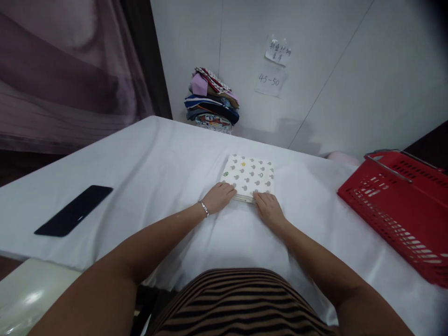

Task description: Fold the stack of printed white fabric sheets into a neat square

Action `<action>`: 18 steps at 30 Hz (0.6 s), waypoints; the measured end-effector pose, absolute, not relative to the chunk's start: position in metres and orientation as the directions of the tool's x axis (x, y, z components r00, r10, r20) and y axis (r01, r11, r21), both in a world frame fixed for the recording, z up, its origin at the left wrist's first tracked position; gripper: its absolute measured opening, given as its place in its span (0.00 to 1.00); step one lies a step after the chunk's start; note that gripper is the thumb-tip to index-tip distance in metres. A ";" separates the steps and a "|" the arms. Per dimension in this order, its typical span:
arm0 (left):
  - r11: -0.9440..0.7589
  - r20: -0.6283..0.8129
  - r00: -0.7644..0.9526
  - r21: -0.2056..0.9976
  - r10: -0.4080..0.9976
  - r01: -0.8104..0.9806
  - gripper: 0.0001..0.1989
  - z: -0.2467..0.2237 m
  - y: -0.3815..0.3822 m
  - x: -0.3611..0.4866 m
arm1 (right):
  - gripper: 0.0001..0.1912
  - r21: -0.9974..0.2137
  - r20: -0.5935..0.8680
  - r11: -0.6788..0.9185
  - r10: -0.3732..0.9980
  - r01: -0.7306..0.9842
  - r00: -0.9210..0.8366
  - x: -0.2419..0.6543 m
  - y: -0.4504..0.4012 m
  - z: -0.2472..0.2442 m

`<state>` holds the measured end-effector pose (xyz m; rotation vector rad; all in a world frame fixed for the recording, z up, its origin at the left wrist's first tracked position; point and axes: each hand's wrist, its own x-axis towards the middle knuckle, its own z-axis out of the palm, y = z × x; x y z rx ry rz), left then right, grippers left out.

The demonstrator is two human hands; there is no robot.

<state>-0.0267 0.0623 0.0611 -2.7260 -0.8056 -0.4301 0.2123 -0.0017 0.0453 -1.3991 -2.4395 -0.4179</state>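
Observation:
A folded white cloth (250, 173) printed with small grey tree-like shapes, plus a few green and yellow marks, lies flat as a neat square on the table. Its layered near edge faces me. My left hand (220, 197), with a silver bracelet at the wrist, has its fingers closed on the near left corner. At the near right corner, my right hand (269, 208) grips the cloth in the same way. Both thumbs are mostly hidden.
White fabric covers the table (168, 172). A black flat panel (74, 211) lies at the left, and a red plastic basket (402, 210) stands at the right. Behind the far edge rises a stack of folded clothes (212, 100), beside paper notes (271, 80) on the wall.

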 end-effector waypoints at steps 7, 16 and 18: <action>-0.780 0.355 0.767 -0.143 0.534 0.609 0.16 0.056 0.070 -0.029 | 0.22 0.108 0.386 0.510 0.770 0.853 -0.509 0.214 0.000 0.047; -0.802 0.375 0.782 -0.145 0.498 0.580 0.18 0.055 0.071 -0.038 | 0.26 0.079 0.384 0.466 0.801 0.881 -0.458 0.223 -0.005 0.052; -0.796 0.388 0.770 -0.133 0.506 0.591 0.20 0.054 0.072 -0.041 | 0.26 0.079 0.397 0.470 0.794 0.879 -0.461 0.226 -0.004 0.049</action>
